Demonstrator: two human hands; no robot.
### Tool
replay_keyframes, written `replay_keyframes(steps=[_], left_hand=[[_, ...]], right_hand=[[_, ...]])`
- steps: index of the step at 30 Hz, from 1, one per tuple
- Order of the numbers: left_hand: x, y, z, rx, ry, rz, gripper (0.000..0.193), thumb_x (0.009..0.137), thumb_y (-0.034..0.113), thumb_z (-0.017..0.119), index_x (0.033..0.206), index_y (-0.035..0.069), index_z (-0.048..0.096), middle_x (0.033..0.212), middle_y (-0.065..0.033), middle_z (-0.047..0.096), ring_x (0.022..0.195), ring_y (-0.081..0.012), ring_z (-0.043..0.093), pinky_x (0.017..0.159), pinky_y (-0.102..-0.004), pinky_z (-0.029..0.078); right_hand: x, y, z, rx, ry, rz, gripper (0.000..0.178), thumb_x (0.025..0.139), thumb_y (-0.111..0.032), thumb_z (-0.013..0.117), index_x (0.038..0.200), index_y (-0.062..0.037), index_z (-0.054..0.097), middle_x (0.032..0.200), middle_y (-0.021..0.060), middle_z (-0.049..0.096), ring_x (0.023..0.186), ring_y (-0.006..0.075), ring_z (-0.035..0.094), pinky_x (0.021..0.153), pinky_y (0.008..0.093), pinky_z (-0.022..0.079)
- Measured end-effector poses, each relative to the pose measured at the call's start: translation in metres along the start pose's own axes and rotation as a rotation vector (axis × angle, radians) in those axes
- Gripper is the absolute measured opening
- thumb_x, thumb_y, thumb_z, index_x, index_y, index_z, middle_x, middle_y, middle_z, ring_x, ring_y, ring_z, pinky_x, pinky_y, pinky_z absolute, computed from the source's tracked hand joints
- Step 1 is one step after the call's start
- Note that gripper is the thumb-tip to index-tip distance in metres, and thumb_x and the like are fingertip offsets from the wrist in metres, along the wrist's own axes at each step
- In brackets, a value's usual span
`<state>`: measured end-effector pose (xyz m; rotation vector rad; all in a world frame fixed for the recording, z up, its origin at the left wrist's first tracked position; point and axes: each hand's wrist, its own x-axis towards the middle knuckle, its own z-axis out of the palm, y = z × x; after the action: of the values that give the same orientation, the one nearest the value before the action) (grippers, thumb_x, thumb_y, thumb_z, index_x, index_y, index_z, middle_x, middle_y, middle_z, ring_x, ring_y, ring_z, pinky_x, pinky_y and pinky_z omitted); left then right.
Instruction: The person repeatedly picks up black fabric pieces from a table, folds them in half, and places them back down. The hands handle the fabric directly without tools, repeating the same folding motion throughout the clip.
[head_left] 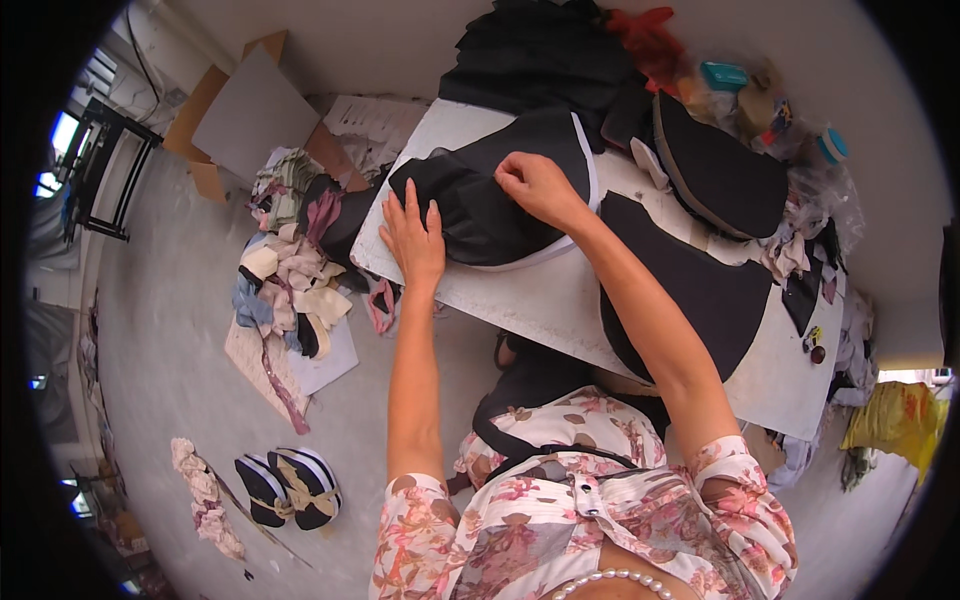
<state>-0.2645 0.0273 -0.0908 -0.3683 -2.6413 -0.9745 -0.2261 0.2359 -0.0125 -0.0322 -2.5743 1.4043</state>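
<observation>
A black padded piece with a white edge (583, 150) lies on the white table in front of me. Thin black fabric (470, 205) is gathered in folds over its left part. My left hand (413, 240) rests with fingers stretched out and apart at the fabric's left end, by the table's edge. Over the middle of the piece, my right hand (540, 188) is closed, its thumb and fingers curled together. Whatever is between those fingers is too small or hidden to make out. Right of my right forearm lies a flat black shaped panel (690, 285).
Black cloth (540, 60) is heaped at the table's (480, 305) far end. A thick black cushion-like piece (720, 170) stands at right beside plastic bags. Fabric scraps (290, 275) and a cardboard box (250, 125) are on the left; tied black-and-white bundles (290, 487) lie on the floor.
</observation>
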Motion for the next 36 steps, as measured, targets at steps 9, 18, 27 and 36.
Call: replay_keyframes(steps=[9, 18, 27, 36], left_hand=[[0.001, -0.006, -0.001, 0.141, -0.073, 0.024, 0.051, 0.100, 0.038, 0.039, 0.148, 0.022, 0.034, 0.148, -0.0260, 0.031, 0.140, -0.0399, 0.027, 0.110, -0.0590, 0.017], [0.006, 0.011, -0.018, 0.297, -0.119, -0.038, 0.051, 0.099, 0.032, 0.048, 0.146, 0.019, 0.037, 0.148, -0.0243, 0.031, 0.140, -0.0399, 0.026, 0.109, -0.0588, 0.022], [-0.041, 0.185, -0.068, -1.409, -0.838, 0.167, 0.078, 0.089, 0.063, 0.053, 0.132, -0.002, 0.052, 0.121, -0.0147, 0.062, 0.117, -0.0218, 0.056, 0.089, -0.0317, 0.048], [-0.033, 0.217, -0.076, -0.929, -0.373, 0.305, 0.027, 0.081, -0.014, 0.054, 0.102, -0.003, 0.068, 0.088, -0.0049, 0.069, 0.080, -0.0089, 0.062, 0.071, -0.0211, 0.048]], right_hand=[[-0.008, 0.026, -0.113, 0.791, 0.011, 0.154, 0.021, 0.093, -0.029, 0.061, 0.093, -0.0085, 0.063, 0.084, -0.0006, 0.065, 0.076, 0.0087, 0.061, 0.062, 0.0239, 0.050], [-0.079, 0.006, -0.249, 1.361, 0.264, -0.183, 0.027, 0.095, -0.014, 0.053, 0.119, -0.0033, 0.058, 0.102, 0.0038, 0.067, 0.093, 0.0136, 0.064, 0.086, 0.0289, 0.052], [-0.144, -0.060, -0.180, -0.154, 0.045, -0.302, 0.014, 0.086, -0.013, 0.061, 0.095, -0.0030, 0.058, 0.086, 0.0120, 0.063, 0.079, 0.0277, 0.063, 0.070, 0.0369, 0.050], [-0.160, -0.074, -0.144, -0.404, 0.260, -0.585, 0.035, 0.068, -0.017, 0.077, 0.098, -0.0086, 0.060, 0.089, 0.0060, 0.063, 0.087, 0.0259, 0.061, 0.074, 0.0368, 0.048]])
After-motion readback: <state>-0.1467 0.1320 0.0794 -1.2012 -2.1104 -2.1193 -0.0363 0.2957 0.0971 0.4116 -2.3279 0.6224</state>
